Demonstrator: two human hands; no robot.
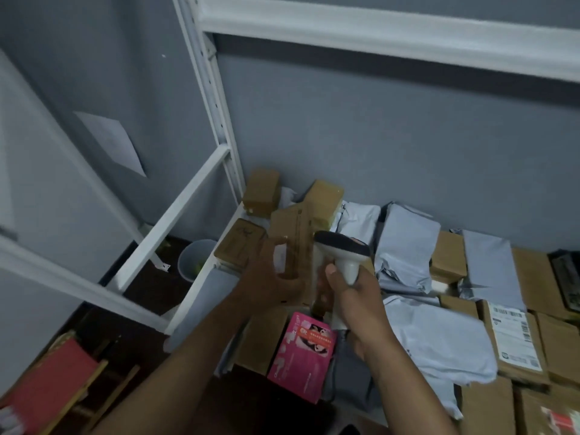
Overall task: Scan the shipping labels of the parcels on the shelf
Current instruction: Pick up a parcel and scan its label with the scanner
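With left hand (276,274) gripping the flat brown parcel (293,246) upright over the shelf's (194,296) left end and right hand (354,296) wrapped round the scanner (342,252), better to turn label squarely toward scanner head, hold steady.

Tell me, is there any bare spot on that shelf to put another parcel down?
Hardly. Brown boxes and grey bags cover the shelf, overlapping. The only bare strip shows along its left edge, beside the pink box. Both hands are busy: left hand holds a box, right hand the scanner.

Matt cardboard box (293,243), glossy plastic scanner (343,251)
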